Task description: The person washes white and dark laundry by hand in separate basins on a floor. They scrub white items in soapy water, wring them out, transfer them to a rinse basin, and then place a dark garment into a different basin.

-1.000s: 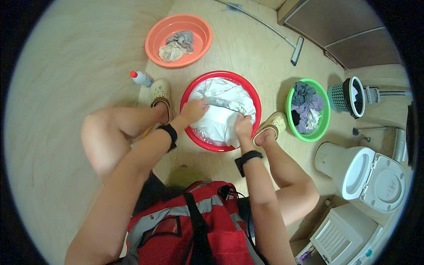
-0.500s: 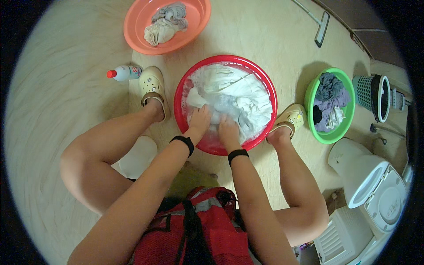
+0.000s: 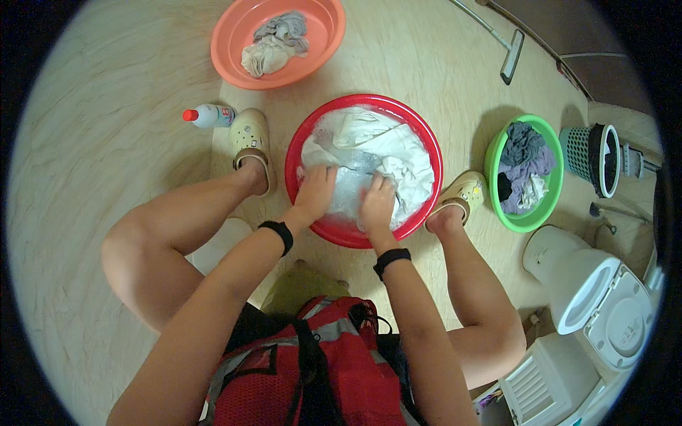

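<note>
A red basin [image 3: 294, 153] stands on the floor between my feet, holding sudsy water and bunched white laundry [image 3: 408, 160]. My left hand [image 3: 317, 190] is at the basin's near left, its fingers curled on a wet pale cloth [image 3: 349, 186]. Opposite it, my right hand [image 3: 378, 202] grips the same cloth, fingers bent over it. Between the two hands the cloth lies spread, partly under the water and foam. Its exact kind cannot be made out. Each wrist wears a black band.
An orange basin [image 3: 226, 53] with grey and cream cloths lies beyond. By my left shoe stands a white bottle [image 3: 213, 116] with a red cap. To the right are a green basin [image 3: 491, 160] of dark laundry, a basket [image 3: 579, 149], a toilet [image 3: 561, 266] and a floor squeegee [image 3: 511, 57].
My hands have moved apart, the left one leftward and the right one slightly rightward. The pale cloth now lies spread between them, where it was bunched. The view has shifted slightly.
</note>
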